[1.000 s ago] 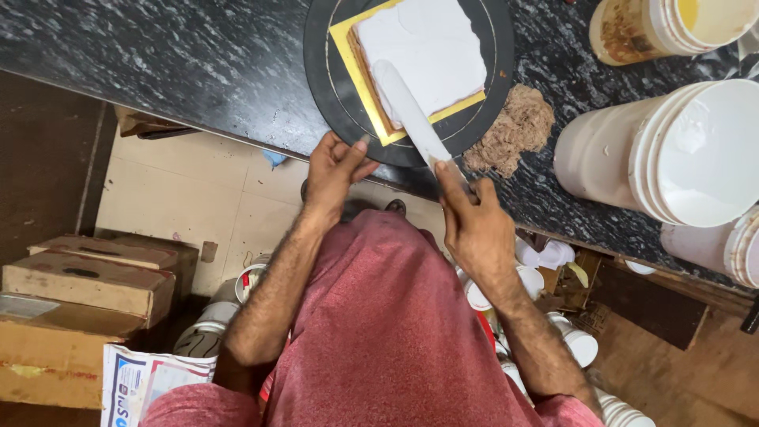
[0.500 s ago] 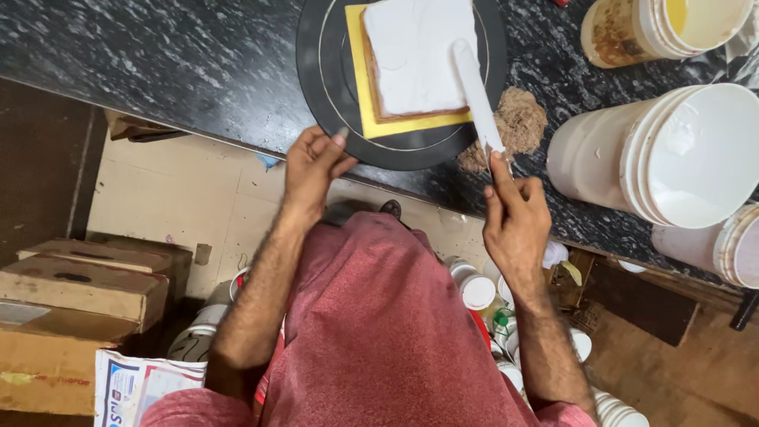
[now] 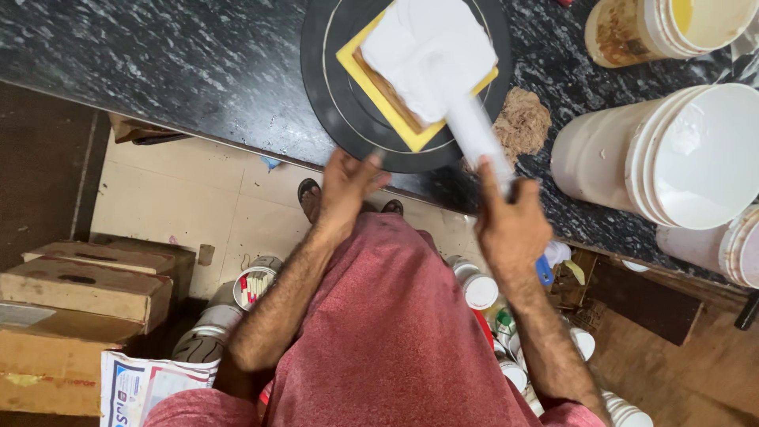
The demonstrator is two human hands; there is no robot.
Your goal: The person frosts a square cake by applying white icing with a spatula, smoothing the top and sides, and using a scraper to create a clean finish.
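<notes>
Looking down through the head view: gripping the handle of a white-smeared spatula point(image 3: 474, 130) with the right hand point(image 3: 512, 229), fingers closed round it, blade lying across the near corner of the white-iced cake point(image 3: 431, 55). Resting the left hand point(image 3: 348, 186) on the near rim of the black turntable point(image 3: 324, 103), fingers spread and holding nothing. Sitting near the front edge of the dark speckled counter point(image 3: 158, 63), that turntable, with the cake on a square yellow board point(image 3: 360, 67). Having turned since half a second ago, the board now standing cornerwise, and the blade having swung from the cake's right side onto its top; probably meaning a fresh face being brought round for smoothing. Lying just right of the turntable, a brown crumb heap point(image 3: 522, 122); standing toward the counter's right end, stacked white buckets point(image 3: 680, 154). Sitting on the floor at left, brown cardboard boxes point(image 3: 87, 285) and a printed blue-and-white paper point(image 3: 150, 387); clustering below the counter edge, small white-lidded jars point(image 3: 478, 289).
</notes>
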